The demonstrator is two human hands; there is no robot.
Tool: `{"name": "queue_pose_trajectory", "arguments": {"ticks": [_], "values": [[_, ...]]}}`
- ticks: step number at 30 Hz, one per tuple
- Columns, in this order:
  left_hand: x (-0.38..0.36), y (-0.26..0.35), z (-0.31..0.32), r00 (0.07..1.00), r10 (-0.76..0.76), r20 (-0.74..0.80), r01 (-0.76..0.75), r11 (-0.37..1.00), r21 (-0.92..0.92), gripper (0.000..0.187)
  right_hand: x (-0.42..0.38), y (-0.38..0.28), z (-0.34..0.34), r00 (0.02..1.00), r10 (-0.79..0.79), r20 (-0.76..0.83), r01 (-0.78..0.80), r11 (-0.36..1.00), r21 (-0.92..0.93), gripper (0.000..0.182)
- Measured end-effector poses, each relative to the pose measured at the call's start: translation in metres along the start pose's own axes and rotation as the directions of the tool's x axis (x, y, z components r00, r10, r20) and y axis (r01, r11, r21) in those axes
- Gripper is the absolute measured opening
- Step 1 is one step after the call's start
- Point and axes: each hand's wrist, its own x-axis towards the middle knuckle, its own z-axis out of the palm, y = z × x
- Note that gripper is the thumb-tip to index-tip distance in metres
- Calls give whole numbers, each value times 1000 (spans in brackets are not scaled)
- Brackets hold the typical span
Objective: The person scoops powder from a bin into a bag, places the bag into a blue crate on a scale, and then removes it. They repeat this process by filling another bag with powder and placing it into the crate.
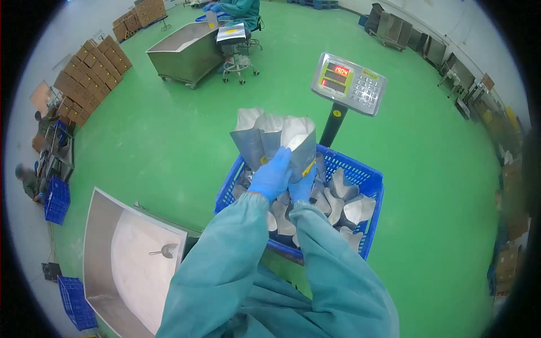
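My left hand (271,173), in a blue glove, presses against the near side of several silver pouches (276,138) with open tops, held upright together. Low on their right side, my right hand (303,185) grips them from below, its fingers partly hidden. Under the hands is a blue basket (375,205) holding more silver pouches (336,204), which lie packed at various angles. Just behind the basket stands a scale display (349,84) on a dark post, with red digits lit.
A steel bin (101,248) of pale powder with a metal scoop (164,250) is at lower left. Farther off are a second steel bin (186,56), a seated person (242,11), stacked cartons (90,79) and blue crates (57,200) along the left wall.
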Motion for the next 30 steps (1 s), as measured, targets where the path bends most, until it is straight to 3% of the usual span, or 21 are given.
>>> {"name": "queue_pose_trajectory", "arguments": {"ticks": [1,2,3,5,7,9,11,13,15,16,18,19,20,21,22,23,25,26,28,29,30], "values": [[-9,-3,-7,984,-68,166,82,994,-77,66,4,-9,-5,995,83,55,-90,985,147,100],[-20,-5,-14,994,-43,104,54,993,-104,64,5,-16,-5,980,161,118,-189,938,291,106],[-36,-8,-17,999,-19,41,24,991,-132,62,3,-9,0,978,170,119,-198,935,292,106],[-76,-23,-23,999,-25,-36,19,986,-164,61,1,5,4,987,134,84,-144,981,128,113],[-123,-29,-41,980,-201,-5,192,943,-270,56,2,5,0,983,146,110,-157,983,99,114],[-175,-36,-59,958,-286,-23,264,909,-323,51,-4,0,-4,980,155,125,-165,984,73,116],[-239,-45,-76,842,-537,-46,471,774,-423,52,-9,-7,-10,970,194,145,-183,979,-89,109],[-312,-69,-91,801,-581,-142,442,735,-514,49,-19,-20,-12,978,172,120,-165,984,-68,101],[-384,-72,-113,611,-760,-219,634,637,-438,47,-29,-33,-8,983,156,97,-152,987,-43,94],[-432,-88,-110,522,-789,-324,619,612,-492,46,-34,-38,-3,990,124,69,-120,991,-55,84],[-503,-90,-125,420,-830,-368,657,558,-507,46,-36,-41,5,995,88,39,-85,995,-58,76],[-530,-88,-122,330,-767,-550,602,620,-503,36,-26,-40,7,990,136,21,-135,990,-45,72],[-556,-83,-125,330,-763,-557,600,624,-500,36,-19,-38,9,982,188,5,-187,982,-35,69],[-583,-75,-132,263,-787,-559,634,577,-515,36,-17,-34,13,982,191,5,-190,981,-31,69],[-604,-68,-139,197,-806,-558,661,530,-531,37,-14,-29,18,981,176,-84,-179,983,-30,64],[-617,-58,-143,206,-803,-560,657,538,-529,37,-15,-29,19,971,160,-178,-167,985,-30,59],[-639,-37,-139,269,-583,-767,849,519,-97,41,-41,-49,23,999,31,-45,-24,991,130,51],[-662,-43,-126,267,-586,-765,846,522,-105,41,-66,-59,32,991,33,133,-58,981,184,41],[-697,-55,-86,242,-720,-651,901,416,-126,40,-146,-151,14,953,-70,295,1,974,227,17],[-695,-55,-81,227,-723,-652,901,411,-142,40,-191,-172,20,839,-74,538,-126,937,325,21],[-681,-52,-83,271,-822,-500,962,217,164,33,-237,-193,27,666,-73,743,-285,895,343,26]]}}
